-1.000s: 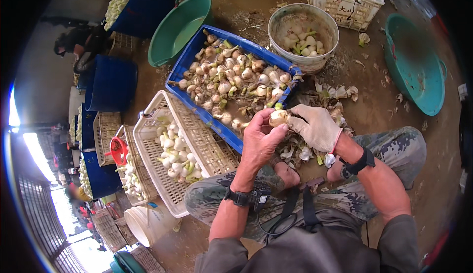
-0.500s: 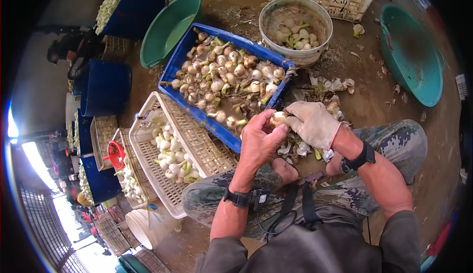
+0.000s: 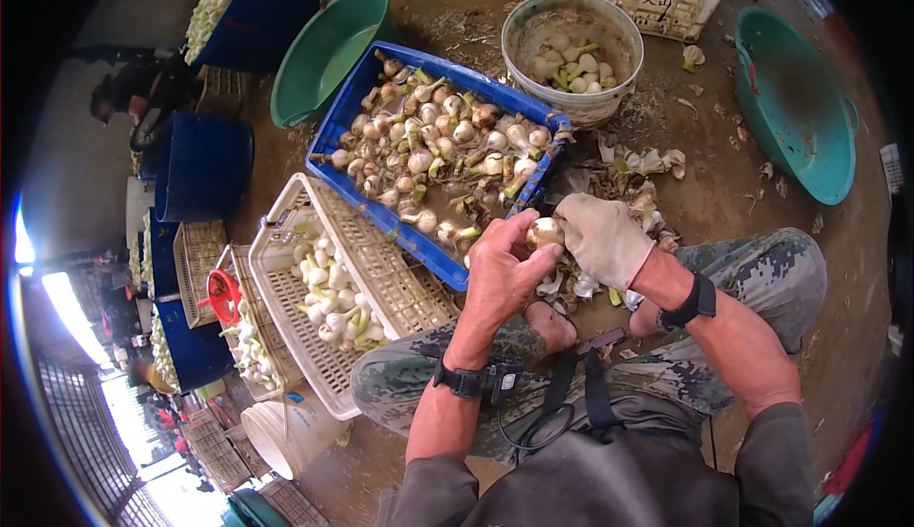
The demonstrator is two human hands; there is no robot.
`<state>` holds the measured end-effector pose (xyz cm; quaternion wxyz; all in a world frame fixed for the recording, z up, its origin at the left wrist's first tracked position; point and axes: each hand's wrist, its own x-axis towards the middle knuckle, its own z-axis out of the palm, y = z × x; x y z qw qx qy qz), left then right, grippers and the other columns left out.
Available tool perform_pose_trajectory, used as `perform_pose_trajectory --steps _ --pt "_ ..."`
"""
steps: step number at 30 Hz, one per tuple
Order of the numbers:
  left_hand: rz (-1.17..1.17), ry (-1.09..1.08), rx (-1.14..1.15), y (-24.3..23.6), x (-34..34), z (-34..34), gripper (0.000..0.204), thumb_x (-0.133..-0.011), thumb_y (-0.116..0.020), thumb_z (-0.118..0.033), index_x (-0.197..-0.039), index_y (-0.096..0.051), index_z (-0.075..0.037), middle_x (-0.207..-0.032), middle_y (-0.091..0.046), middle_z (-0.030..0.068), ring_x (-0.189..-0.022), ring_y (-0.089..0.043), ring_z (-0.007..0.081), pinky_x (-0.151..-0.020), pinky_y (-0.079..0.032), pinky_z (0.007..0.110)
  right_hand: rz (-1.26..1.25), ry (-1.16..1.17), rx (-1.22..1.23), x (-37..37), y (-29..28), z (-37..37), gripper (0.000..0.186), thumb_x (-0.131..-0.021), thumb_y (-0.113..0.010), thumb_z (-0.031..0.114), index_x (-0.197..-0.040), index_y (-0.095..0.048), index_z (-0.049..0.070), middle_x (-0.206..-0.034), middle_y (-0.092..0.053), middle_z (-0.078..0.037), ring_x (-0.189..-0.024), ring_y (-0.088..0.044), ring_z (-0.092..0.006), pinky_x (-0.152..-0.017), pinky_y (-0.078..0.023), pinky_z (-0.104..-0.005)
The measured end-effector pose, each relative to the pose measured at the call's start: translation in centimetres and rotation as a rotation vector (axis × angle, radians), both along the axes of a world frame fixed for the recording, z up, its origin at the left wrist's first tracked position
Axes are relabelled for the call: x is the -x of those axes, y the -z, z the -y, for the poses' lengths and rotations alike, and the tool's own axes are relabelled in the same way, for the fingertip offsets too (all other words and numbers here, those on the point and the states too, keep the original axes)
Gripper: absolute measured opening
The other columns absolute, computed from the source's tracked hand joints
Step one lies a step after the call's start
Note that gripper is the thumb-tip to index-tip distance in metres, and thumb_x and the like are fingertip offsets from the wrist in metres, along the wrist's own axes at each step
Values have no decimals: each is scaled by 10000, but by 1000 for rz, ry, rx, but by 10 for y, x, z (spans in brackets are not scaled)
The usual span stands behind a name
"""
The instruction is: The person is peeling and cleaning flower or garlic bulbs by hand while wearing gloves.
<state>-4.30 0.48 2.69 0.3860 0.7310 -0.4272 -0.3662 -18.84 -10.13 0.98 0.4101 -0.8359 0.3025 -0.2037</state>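
Note:
A garlic bulb (image 3: pixel 544 232) with brownish-white skin sits between my two hands, above the near right corner of a blue tray (image 3: pixel 388 224). My bare left hand (image 3: pixel 505 265) grips it between thumb and fingers. Against its right side my right hand (image 3: pixel 602 238), in a pale knit glove, is closed with fingers curled; the fingertips are partly hidden. Many unpeeled garlic bulbs (image 3: pixel 419 161) with stems lie in the tray. Torn garlic skins (image 3: pixel 640 182) are heaped on the floor just beyond my right hand.
A white crate (image 3: pixel 286 322) of clean bulbs leans by the tray's left. Beyond the tray stands a dirty white bucket (image 3: pixel 624 89) with bulbs inside. Green tubs (image 3: pixel 352 22) and a teal tub (image 3: pixel 800 137) flank the area. Another white crate (image 3: pixel 657 3) stands at the back.
My right hand has shifted slightly and its fingers have curled in more. The garlic bulb has turned a little, and more of its face shows. The left hand stays almost in place.

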Motion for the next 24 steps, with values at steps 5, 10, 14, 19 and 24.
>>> perform_pose_trajectory --steps 5,10,14,19,24 --pt "-396 -59 208 16 0 -1 581 -805 -746 -139 -1304 -499 28 -1079 -626 55 -893 -619 120 -777 -521 257 34 89 -246 0 -20 6 135 -919 -523 119 -927 -567 -8 -765 -589 -179 -680 -606 -307 -625 -487 -388" --pt "-673 -63 201 7 -3 2 545 -876 -687 -152 -1345 -454 -1 -1146 -608 62 -909 -625 134 -788 -529 269 69 88 -660 3 -31 6 140 -926 -514 129 -937 -566 -1 -752 -607 -179 -655 -609 -330 -619 -481 -390" --pt "-783 -154 112 16 5 6 467 -866 -658 -122 -1296 -498 -35 -1071 -629 48 -858 -623 131 -715 -518 268 211 -32 -54 5 -4 2 150 -954 -495 141 -950 -565 8 -707 -560 -39 -667 -565 -78 -549 -466 -310" --pt "-874 -309 198 18 0 4 354 -883 -562 -117 -1227 -527 -41 -977 -642 60 -742 -624 152 -646 -498 260 256 222 -861 -1 -30 11 207 -976 -468 181 -996 -552 -6 -755 -576 -52 -595 -557 -100 -548 -501 -271" --pt "-914 -465 385 19 -14 3 257 -934 -457 -181 -1124 -543 -30 -903 -618 76 -668 -594 174 -583 -489 279 535 573 -793 10 -25 50 197 -976 -476 175 -971 -536 -13 -748 -568 -60 -556 -541 -107 -550 -532 -275"
